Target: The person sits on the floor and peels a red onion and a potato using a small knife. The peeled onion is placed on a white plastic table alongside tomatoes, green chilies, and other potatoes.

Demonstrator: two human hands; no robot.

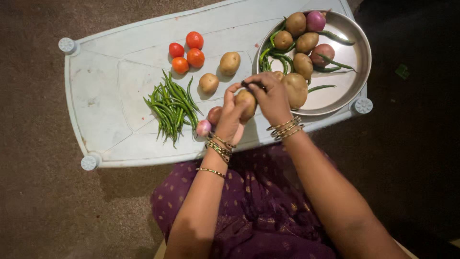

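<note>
Hands meet over the low white table (110,91), seen from the head camera looking straight down. The left hand (229,120) is curled around a potato (247,103) and grips it from the 7 o'clock side. The right hand (272,98) is closed too, and it pinches something small and dark (250,84) at the top of that potato; it is too small to tell what it is. The held potato sits near the middle of the picture, just above the table's near edge. Both wrists wear gold bangles (285,128). At 2 o'clock from the hands is a round steel plate (352,79). It holds more potatoes (303,64), two reddish onions (316,21) and some long green chillies (335,37). One big potato on the plate touches the right hand. At 11 o'clock from the hands two loose potatoes (230,63) lie on the table, a little apart from each other. Farther out at 10 o'clock four red tomatoes (187,52) sit close together. At 9 o'clock a heap of green chillies (171,106) lies on the table. Just beside the left wrist, at 8 o'clock, are two small onions (204,127), partly hidden by the hand. The person sits at 6 o'clock in purple cloth with small gold dots (258,206). A brown floor (33,201) shows around the table.
</note>
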